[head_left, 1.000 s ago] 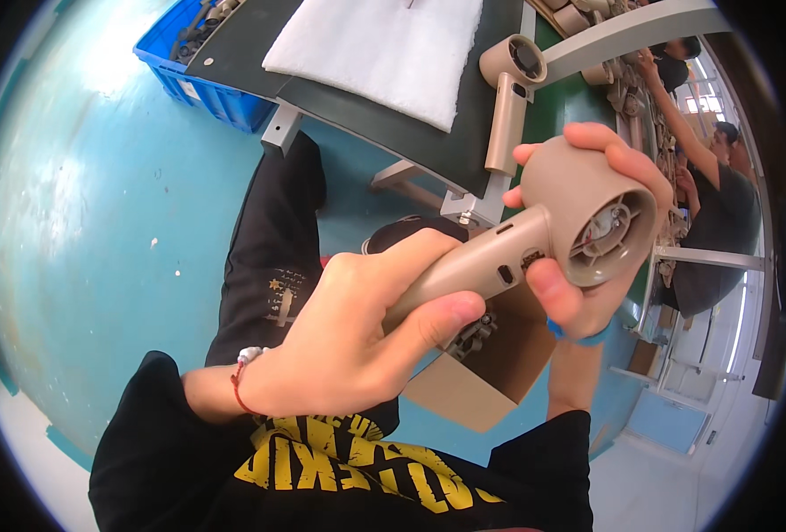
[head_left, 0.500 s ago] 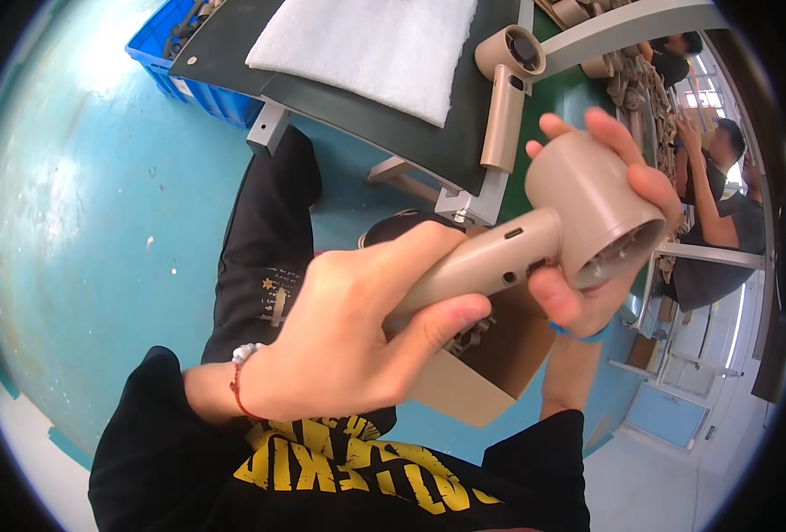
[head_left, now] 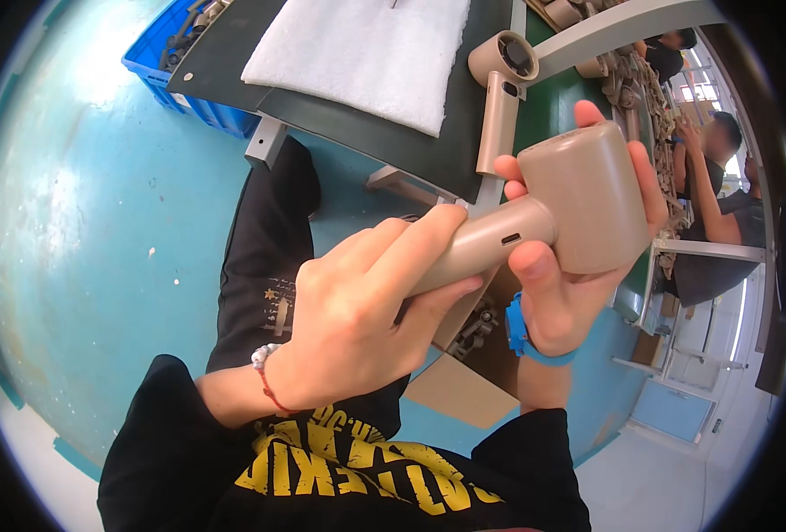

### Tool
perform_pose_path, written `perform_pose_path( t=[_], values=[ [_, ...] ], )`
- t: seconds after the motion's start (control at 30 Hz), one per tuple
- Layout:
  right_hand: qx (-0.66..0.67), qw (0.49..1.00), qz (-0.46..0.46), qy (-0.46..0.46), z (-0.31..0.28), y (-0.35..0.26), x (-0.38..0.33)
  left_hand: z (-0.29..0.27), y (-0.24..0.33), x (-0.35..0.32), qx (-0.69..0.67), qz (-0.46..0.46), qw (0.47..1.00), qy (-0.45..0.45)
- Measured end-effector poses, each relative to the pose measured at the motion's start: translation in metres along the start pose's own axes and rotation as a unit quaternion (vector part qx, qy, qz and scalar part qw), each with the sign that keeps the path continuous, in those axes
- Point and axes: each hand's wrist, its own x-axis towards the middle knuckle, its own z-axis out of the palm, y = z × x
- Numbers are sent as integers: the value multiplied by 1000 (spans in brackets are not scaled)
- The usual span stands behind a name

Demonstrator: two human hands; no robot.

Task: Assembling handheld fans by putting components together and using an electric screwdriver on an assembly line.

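A beige handheld fan (head_left: 585,204) with a round barrel head and a straight handle is held up in front of me by both hands. My left hand (head_left: 357,310) is wrapped round the handle, hiding its lower end. A small dark slot shows on the handle near the head. Cupping the head from the right and beneath, my right hand (head_left: 557,297) has its thumb by the joint and fingertips showing beyond. The head's smooth side faces me. A matching fan (head_left: 498,129) lies at the table's right edge, its blades visible.
A white padded sheet (head_left: 357,62) covers part of the dark tabletop (head_left: 322,120). Left of it stands a blue bin (head_left: 158,84) of parts. Below my hands is a cardboard box (head_left: 464,390) with small parts. People work at the right beside heaped beige parts.
The fan has been turned in my hands: the open end of its head faced me before, and now the smooth side does. My right wrist has rotated, showing more of the blue wristband.
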Motion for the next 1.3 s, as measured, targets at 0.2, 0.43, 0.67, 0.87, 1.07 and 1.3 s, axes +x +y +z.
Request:
perform_pose_path(
  t=[0.2, 0.43, 0.67, 0.87, 1.07, 1.3],
  values=[
    [18, 999, -20, 20, 6, 9, -7, -3, 3, -2, -3, -56, 998, -33],
    [48, 998, 5, 36, 3, 16, -7, -2, -3, 8, -14, -58, 995, -78],
    [90, 993, 6, 80, -15, 26, -13, -9, -12, 3, -221, -85, 966, -104],
    [155, 967, 128, 158, -14, 26, -22, 5, -1, 2, -102, -22, 994, -34],
    [217, 946, 153, 184, -15, 30, -30, 6, 10, 3, -100, -55, 993, -29],
    [354, 887, 201, 221, -20, 31, -45, 4, 1, 12, -76, 36, 995, -56]
  ],
)
